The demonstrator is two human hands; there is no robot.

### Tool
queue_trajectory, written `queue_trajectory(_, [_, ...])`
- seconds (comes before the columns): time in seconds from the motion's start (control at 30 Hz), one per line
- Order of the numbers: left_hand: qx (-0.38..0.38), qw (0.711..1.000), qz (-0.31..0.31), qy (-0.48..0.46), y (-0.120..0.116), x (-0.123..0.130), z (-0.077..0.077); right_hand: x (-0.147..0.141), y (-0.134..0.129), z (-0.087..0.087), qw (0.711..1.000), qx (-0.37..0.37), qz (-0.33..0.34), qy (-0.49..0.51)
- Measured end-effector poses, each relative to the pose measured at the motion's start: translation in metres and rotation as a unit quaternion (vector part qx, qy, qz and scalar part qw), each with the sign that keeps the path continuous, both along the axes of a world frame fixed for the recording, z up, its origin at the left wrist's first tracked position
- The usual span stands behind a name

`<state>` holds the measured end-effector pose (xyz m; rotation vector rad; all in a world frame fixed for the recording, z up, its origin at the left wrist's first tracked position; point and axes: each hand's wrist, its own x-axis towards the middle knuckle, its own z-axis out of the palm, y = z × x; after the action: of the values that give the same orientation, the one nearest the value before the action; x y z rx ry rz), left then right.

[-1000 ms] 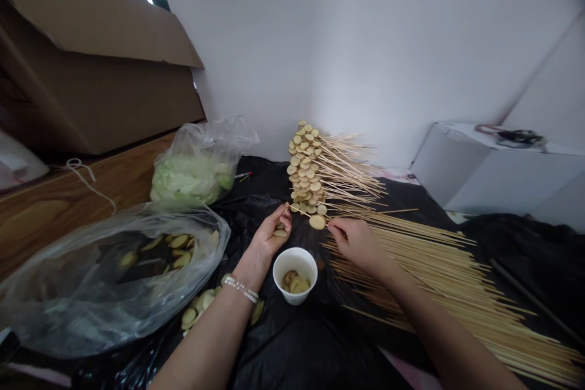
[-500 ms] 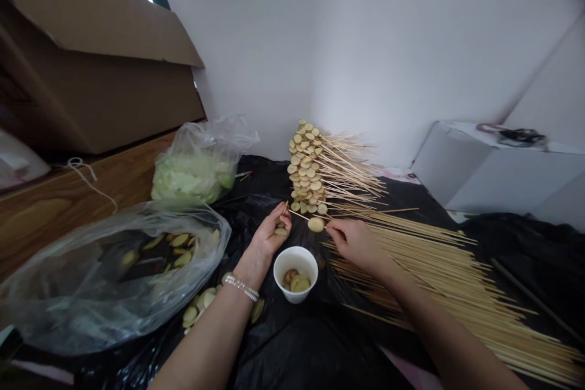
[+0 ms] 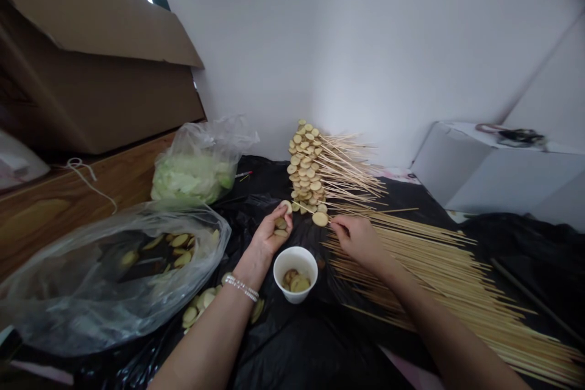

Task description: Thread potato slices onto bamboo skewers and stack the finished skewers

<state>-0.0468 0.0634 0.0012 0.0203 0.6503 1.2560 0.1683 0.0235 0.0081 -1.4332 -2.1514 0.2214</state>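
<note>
My left hand (image 3: 273,226) is closed around several potato slices (image 3: 286,206), one of them pinched upright at the fingertips. Between thumb and fingers, my right hand (image 3: 354,236) grips a wooden skewer (image 3: 303,205) that points left toward that slice. One potato slice (image 3: 320,219) is threaded on the skewer close to my right fingers. Just below the hands stands a white cup (image 3: 296,255) with a few slices inside. Behind them rises a stack of skewered potato slices (image 3: 305,164), its sticks pointing right.
Bare skewers (image 3: 439,280) spread over the black plastic sheet (image 3: 292,347) at right. An open clear bag (image 3: 91,292) with slices lies left, near loose slices (image 3: 201,304). Behind are a bag of cut greens (image 3: 192,173), a cardboard box (image 3: 114,91) and a white box (image 3: 493,164).
My right hand has moved slightly right and up with the skewer and its threaded slice. A slice at my left fingertips now shows its flat face.
</note>
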Motion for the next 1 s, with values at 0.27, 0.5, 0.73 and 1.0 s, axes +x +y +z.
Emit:
queue_trajectory(0.27, [0.004, 1.000, 0.007, -0.014, -0.0007, -0.0008, 0.0001, -0.0043, -0.0037, 0.0019, 0.999, -0.013, 0.035, -0.006])
queue_trajectory(0.5, [0.015, 1.000, 0.002, 0.004, 0.0006, 0.0001, -0.0013, -0.0029, -0.0016, -0.0016, 0.999, -0.018, 0.015, -0.025])
queue_trajectory(0.73, [-0.018, 0.999, 0.006, 0.030, -0.0002, -0.0002, 0.0019, -0.0042, -0.0029, -0.0001, 0.999, -0.019, -0.002, -0.048])
queue_trajectory(1.0, [-0.015, 0.999, 0.010, 0.034, 0.0007, 0.0001, 0.0008, -0.0049, -0.0040, -0.0004, 0.999, -0.020, 0.006, -0.028])
